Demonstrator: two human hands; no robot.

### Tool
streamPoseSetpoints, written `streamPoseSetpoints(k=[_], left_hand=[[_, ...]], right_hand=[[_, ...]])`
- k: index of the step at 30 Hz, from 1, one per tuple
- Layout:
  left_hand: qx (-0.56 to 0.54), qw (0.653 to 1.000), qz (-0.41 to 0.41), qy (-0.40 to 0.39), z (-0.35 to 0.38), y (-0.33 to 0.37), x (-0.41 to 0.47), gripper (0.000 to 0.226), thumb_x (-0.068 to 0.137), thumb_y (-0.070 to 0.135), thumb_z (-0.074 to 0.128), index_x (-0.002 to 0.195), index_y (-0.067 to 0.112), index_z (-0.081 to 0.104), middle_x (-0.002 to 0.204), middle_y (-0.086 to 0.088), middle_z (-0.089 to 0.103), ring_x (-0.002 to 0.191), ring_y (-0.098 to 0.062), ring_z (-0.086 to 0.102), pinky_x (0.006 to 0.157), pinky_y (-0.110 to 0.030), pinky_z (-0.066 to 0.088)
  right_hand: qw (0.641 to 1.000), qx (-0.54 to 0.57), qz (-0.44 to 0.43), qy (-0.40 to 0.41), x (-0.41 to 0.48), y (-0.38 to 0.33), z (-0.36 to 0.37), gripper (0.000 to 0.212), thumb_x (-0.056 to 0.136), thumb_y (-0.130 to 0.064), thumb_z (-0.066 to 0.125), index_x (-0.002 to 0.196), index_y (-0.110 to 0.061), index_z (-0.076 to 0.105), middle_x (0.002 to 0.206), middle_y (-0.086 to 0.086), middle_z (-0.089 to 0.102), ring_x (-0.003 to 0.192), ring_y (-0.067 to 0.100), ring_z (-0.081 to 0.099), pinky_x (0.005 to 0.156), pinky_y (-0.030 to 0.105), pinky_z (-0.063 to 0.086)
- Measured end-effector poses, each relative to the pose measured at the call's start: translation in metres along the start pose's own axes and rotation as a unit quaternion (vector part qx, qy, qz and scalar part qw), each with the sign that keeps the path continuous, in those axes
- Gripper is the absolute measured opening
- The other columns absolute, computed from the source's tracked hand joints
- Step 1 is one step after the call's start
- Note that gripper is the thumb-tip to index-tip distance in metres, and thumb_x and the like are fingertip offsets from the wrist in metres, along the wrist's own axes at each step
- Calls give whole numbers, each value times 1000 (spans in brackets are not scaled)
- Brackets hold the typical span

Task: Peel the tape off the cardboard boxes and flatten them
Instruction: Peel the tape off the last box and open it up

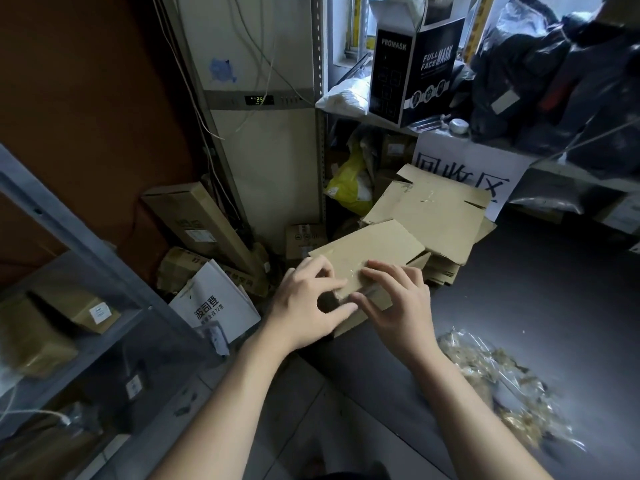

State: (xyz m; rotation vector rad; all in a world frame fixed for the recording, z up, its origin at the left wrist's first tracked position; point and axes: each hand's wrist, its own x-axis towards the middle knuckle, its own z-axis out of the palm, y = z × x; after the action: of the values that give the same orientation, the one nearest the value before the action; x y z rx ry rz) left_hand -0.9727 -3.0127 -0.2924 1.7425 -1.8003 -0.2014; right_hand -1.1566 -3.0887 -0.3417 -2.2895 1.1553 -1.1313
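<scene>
A small brown cardboard box (370, 247) is held in front of me above the floor, its top face showing a strip of clear tape. My left hand (308, 303) grips its near left corner, thumb below and fingers curled over the top. My right hand (394, 299) holds the near right edge, fingers bent on the top face at the tape, thumb under the edge. Behind the box lies a stack of flattened cardboard boxes (440, 209) on the floor.
A heap of peeled clear tape (495, 379) lies on the dark floor at right. A metal shelf (86, 258) with boxes stands at left. Long and small cartons (204, 223) lean against a white cabinet (263, 133). A shelf with a black mask box (412, 71) is behind.
</scene>
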Motion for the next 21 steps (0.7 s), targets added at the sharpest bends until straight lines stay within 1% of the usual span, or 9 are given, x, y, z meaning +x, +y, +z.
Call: streamPoseSetpoints(k=[3, 5, 7, 9, 12, 14, 16, 18, 21], left_hand=[[-28, 996, -62, 65, 8, -1, -4, 19, 82, 33, 84, 93, 19, 80, 99, 12, 59, 95, -16, 56, 86, -37, 44], [-81, 985, -128, 87, 11, -5, -8, 13, 79, 34, 85, 88, 26, 80, 103, 20, 63, 102, -20, 59, 90, -38, 46], [-125, 976, -155, 93, 10, -12, -11, 9, 78, 39, 82, 84, 34, 78, 105, 23, 65, 108, -22, 63, 93, -45, 49], [-112, 978, -158, 81, 5, -14, -11, 7, 78, 39, 82, 79, 38, 76, 106, 24, 65, 110, -23, 62, 94, -45, 46], [-73, 980, -175, 54, -2, -9, -10, 11, 83, 33, 83, 77, 38, 74, 109, 24, 62, 115, -22, 52, 92, -35, 35], [-55, 981, -181, 46, -5, -4, -10, 10, 85, 35, 81, 77, 36, 74, 110, 24, 61, 116, -20, 48, 89, -30, 28], [-37, 979, -198, 42, -8, 0, -9, 12, 85, 37, 80, 76, 36, 72, 109, 24, 62, 115, -12, 49, 86, -28, 21], [-23, 975, -219, 37, -12, 3, -5, 14, 85, 38, 80, 74, 33, 73, 108, 24, 63, 110, -3, 51, 82, -29, 17], [-21, 976, -216, 8, -18, 3, -1, 14, 87, 37, 78, 76, 30, 74, 108, 24, 62, 109, -1, 52, 81, -28, 17]], right_hand=[[1000, -13, -6, 23, 2, 0, 4, 40, 79, -46, 85, 110, -22, 77, 123, -13, 69, 105, 23, 53, 86, 46, 48], [1000, 6, -8, 22, 5, 1, 7, 39, 79, -41, 87, 108, -18, 78, 118, -10, 70, 104, 23, 50, 87, 47, 50], [1000, 7, -11, 12, 6, -3, 10, 35, 80, -37, 87, 108, -18, 78, 115, -9, 70, 104, 25, 51, 86, 50, 50], [1000, -15, -11, 10, 4, -7, 13, 33, 81, -37, 87, 108, -21, 78, 115, -11, 70, 104, 25, 54, 84, 46, 48], [999, -49, 9, 12, 2, -11, 9, 33, 82, -43, 84, 110, -27, 78, 116, -17, 70, 108, 23, 54, 83, 36, 35], [998, -65, 15, 10, 1, -12, 7, 33, 83, -46, 82, 110, -29, 78, 116, -19, 70, 109, 19, 53, 83, 34, 31], [997, -72, 16, 11, 0, -14, 7, 33, 82, -48, 83, 108, -28, 78, 115, -19, 70, 109, 18, 54, 84, 35, 33], [998, -62, 22, 16, -2, -16, 9, 34, 80, -46, 85, 106, -25, 78, 113, -16, 71, 107, 20, 55, 85, 38, 39], [999, -40, 25, 23, -5, -15, 11, 34, 78, -42, 87, 104, -21, 79, 108, -11, 72, 104, 23, 56, 84, 43, 47]])
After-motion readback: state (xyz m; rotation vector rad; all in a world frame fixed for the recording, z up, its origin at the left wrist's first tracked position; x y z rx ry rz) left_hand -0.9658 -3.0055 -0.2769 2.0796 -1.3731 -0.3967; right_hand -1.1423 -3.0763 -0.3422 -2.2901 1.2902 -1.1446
